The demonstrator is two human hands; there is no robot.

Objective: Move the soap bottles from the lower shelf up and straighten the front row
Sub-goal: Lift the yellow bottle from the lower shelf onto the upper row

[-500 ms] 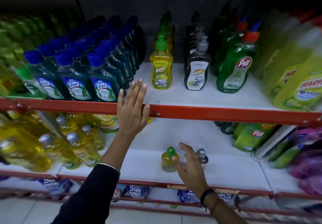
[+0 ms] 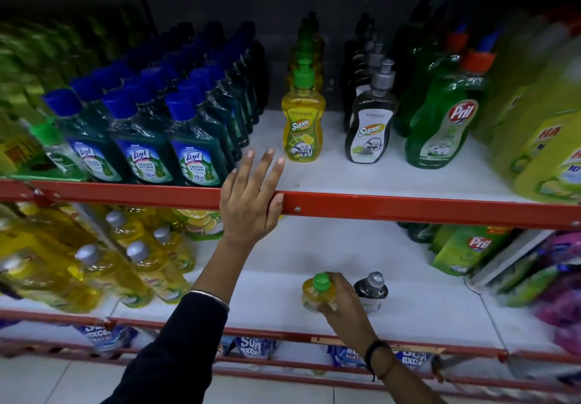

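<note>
The yellow soap bottle (image 2: pixel 311 296) is standing on the lower shelf (image 2: pixel 251 293), near its front and just beside a dark bottle (image 2: pixel 371 290) with a grey cap. The right hand (image 2: pixel 344 304) is gripping it, fingers curled round its shoulder below the green cap (image 2: pixel 321 281). The left hand (image 2: pixel 248 202) is resting on the red front rail (image 2: pixel 408 210) of the upper shelf (image 2: pixel 345 177), fingers straight and spread, holding nothing.

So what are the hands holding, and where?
The right hand grips the small yellow bottle by its shoulder, below the green cap. The left hand holds nothing.
</note>
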